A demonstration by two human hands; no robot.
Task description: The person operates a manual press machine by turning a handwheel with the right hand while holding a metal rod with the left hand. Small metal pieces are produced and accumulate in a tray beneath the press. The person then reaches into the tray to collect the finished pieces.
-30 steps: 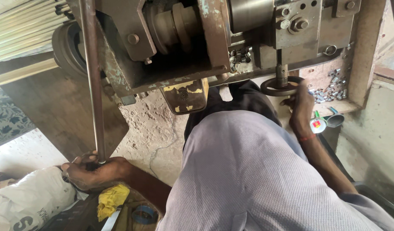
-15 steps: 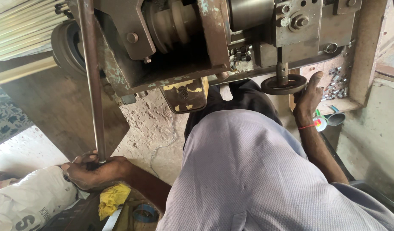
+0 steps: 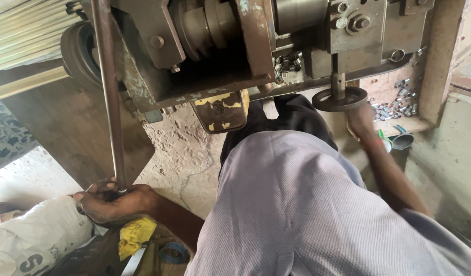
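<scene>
Rod [image 3: 109,97] runs steeply from machine [image 3: 215,56] down to floor level at your left. Your left hand [image 3: 115,201] wraps closed around its bottom end, steadying it. Your right hand [image 3: 361,118] cups handwheel [image 3: 340,98] from below; whether it grips, cannot tell. White sack [image 3: 36,235] just beside left hand.

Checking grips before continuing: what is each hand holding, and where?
Left hand grips the long metal rod at its lower end. Right hand is at the small handwheel, under its rim.

I see soft daylight from the left brightening the pale concrete floor [image 3: 21,179]. The grey rusted metal machine [image 3: 220,51] sits in dim shadow. My right hand [image 3: 360,120] is motion-blurred; edges bow slightly.
</scene>
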